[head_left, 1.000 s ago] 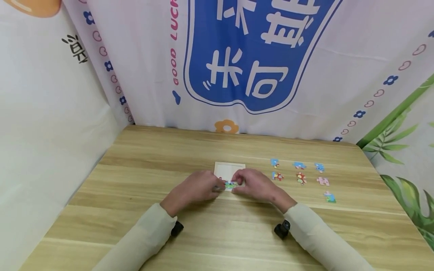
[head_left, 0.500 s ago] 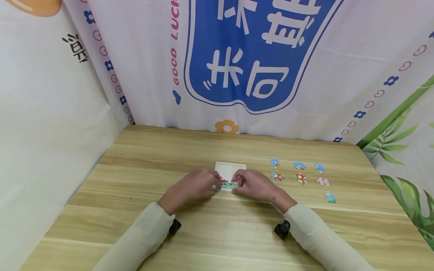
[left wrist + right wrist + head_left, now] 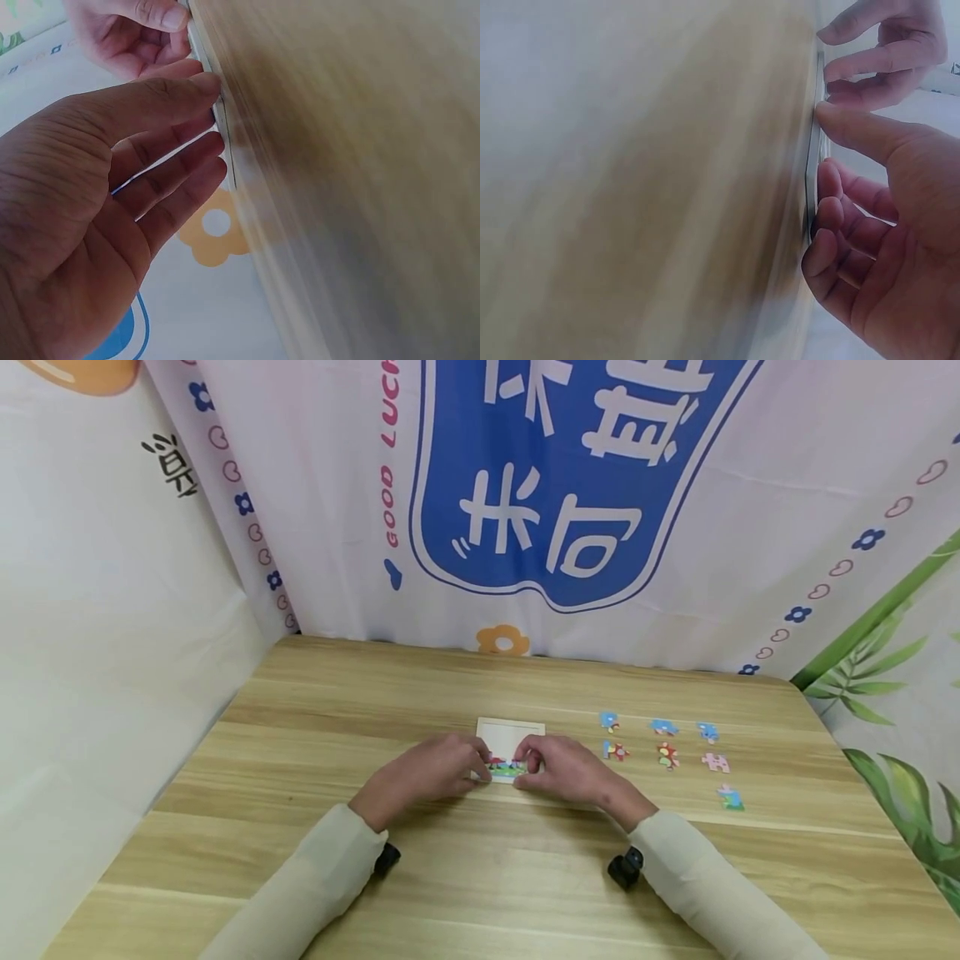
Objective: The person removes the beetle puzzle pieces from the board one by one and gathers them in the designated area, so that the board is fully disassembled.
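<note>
In the head view a small, pale puzzle tray (image 3: pixel 510 733) lies mid-table, its far part bare. A strip of green and blue puzzle pieces (image 3: pixel 507 771) fills its near side. My left hand (image 3: pixel 433 770) is at the tray's left side, thumb and fingertips touching the pieces there; the left wrist view shows its fingers (image 3: pixel 176 191) fairly straight. My right hand (image 3: pixel 568 768) holds the tray's right side, thumb (image 3: pixel 855 129) at the near edge and the other fingers curled in. Both hands cover parts of the tray.
Right of the tray lie several loose puzzle pieces (image 3: pixel 667 756), among them a pink one (image 3: pixel 716 762) and a green-blue one (image 3: pixel 730 797) nearest the front. A printed curtain (image 3: pixel 337 527) hangs behind the wooden table (image 3: pixel 525 877).
My left hand has shifted slightly left and its fingers have spread, showing more of the strip of pieces. The right hand stays in place at the tray.
</note>
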### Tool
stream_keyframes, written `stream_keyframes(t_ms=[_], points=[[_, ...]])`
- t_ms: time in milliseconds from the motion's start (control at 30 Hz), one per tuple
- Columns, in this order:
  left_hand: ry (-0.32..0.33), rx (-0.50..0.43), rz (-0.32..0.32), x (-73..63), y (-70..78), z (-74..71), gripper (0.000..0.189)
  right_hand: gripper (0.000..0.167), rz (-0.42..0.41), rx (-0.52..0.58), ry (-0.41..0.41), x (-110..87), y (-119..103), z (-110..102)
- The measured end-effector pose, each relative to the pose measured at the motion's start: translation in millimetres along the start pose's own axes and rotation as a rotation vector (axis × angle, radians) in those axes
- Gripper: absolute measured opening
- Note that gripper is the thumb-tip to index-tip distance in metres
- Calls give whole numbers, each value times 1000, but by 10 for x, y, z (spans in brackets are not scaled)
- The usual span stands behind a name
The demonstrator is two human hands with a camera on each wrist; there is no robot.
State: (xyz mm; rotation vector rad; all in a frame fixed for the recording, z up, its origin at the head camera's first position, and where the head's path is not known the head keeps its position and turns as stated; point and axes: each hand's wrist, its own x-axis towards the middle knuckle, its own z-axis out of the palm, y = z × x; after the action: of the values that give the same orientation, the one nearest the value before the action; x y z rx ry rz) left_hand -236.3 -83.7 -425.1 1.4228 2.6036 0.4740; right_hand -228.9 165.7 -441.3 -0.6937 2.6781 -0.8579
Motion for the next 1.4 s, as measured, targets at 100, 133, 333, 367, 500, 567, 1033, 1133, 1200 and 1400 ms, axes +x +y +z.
stream_keyframes(t_ms=[100,133,333,367,500,567,1033,1133,1200,1400], points=[[8,-7,15,25,-16,2,13,26,-5,-3,1,-3,3,-7],[10,-9,16,31,-20,2,13,26,-8,-4,0,-4,1,-10],[17,-20,5,45,-32,4,17,26,-22,-26,1,-5,-10,-17],[22,-17,7,48,-31,6,18,26,-29,-32,5,-5,-7,-14],[38,-10,15,52,-23,11,19,25,-62,-49,13,0,-3,-2],[44,-15,14,51,-22,12,18,25,-74,-53,18,2,-7,1],[57,-50,-27,56,-47,43,15,26,-75,-8,76,-28,-37,28],[58,-49,-21,56,-50,47,14,25,-79,3,79,-41,-37,31],[54,-45,-18,58,-52,47,15,19,-85,13,89,-51,-40,26],[38,-29,-20,71,-58,34,16,5,-113,37,134,-51,-35,2]])
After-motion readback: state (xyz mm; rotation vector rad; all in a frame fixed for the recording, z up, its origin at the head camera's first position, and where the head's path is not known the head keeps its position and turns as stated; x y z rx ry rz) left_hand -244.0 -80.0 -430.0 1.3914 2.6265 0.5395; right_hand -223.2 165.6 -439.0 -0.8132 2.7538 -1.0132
